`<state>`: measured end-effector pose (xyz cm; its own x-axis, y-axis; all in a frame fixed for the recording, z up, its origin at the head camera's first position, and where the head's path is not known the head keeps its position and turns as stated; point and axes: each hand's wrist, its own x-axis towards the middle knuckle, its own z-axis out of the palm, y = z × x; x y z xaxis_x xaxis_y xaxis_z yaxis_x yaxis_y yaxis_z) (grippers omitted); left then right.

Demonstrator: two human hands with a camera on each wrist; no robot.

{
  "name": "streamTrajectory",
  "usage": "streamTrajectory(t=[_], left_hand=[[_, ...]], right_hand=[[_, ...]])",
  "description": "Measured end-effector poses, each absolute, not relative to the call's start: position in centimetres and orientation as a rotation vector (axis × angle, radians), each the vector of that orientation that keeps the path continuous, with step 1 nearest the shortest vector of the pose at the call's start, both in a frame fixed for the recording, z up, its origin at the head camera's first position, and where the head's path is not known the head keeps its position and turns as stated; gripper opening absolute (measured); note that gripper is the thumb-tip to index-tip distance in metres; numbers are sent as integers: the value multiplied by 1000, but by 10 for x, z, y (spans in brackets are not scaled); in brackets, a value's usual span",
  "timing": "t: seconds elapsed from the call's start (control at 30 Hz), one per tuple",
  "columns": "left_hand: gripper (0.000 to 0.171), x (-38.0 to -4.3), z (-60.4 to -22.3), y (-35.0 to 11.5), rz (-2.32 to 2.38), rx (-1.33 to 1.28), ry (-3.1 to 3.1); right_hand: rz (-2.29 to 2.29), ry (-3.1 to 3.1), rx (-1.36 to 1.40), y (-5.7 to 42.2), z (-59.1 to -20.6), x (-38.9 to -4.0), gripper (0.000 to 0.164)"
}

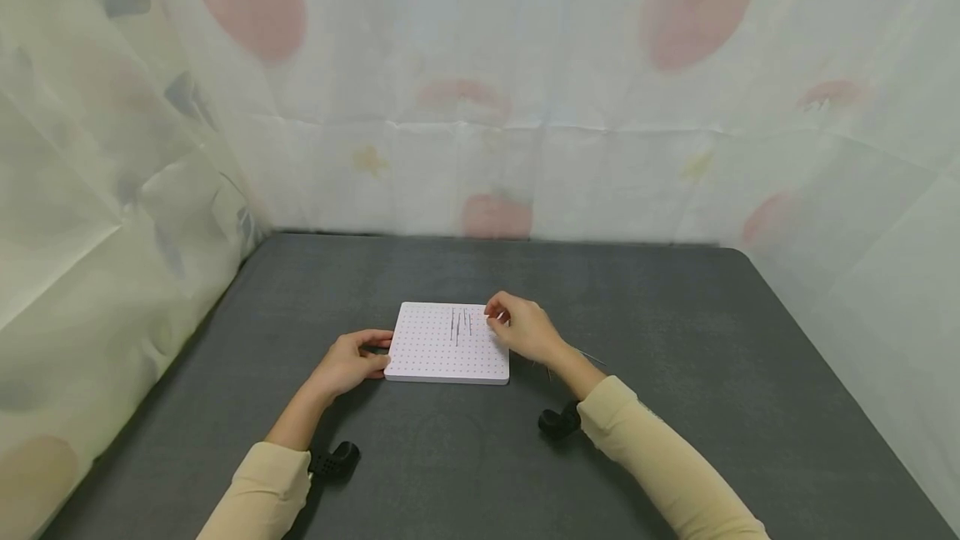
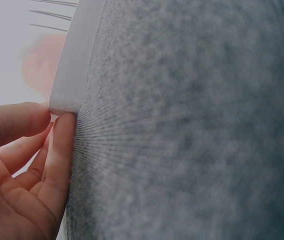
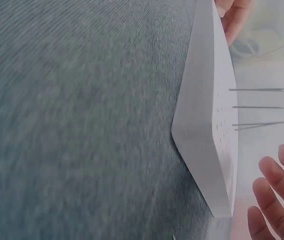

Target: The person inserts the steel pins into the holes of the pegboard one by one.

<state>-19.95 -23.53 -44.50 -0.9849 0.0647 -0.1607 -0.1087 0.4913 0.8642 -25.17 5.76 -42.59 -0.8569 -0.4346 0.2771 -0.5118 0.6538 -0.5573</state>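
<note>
A white board with a grid of small holes (image 1: 442,357) lies flat on the dark table. Several thin dark rods (image 3: 258,107) stand up out of its top, near the far side. My left hand (image 1: 347,365) rests at the board's left side. Its thumb (image 2: 27,120) and fingertips touch the edge there, with the fingers fairly straight. Over the far right part of the board is my right hand (image 1: 525,330), its fingers bent loosely toward the thumb. Right wrist view shows these fingers (image 3: 277,175) spread beside the rods, nothing visible between them.
A few loose thin rods (image 1: 592,357) lie on the grey table (image 1: 712,373) by my right forearm, partly hidden by it. Pale curtains with fruit prints (image 1: 585,173) hang behind the table and at its sides. Black wrist devices (image 1: 335,462) sit below both cuffs.
</note>
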Motion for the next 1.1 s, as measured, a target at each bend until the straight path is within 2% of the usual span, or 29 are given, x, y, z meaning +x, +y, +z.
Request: streamTrajectory(t=[1.1], left_hand=[[44, -198, -444, -235, 1493, -26, 2563]], right_hand=[[938, -2741, 795, 140, -427, -252, 15]])
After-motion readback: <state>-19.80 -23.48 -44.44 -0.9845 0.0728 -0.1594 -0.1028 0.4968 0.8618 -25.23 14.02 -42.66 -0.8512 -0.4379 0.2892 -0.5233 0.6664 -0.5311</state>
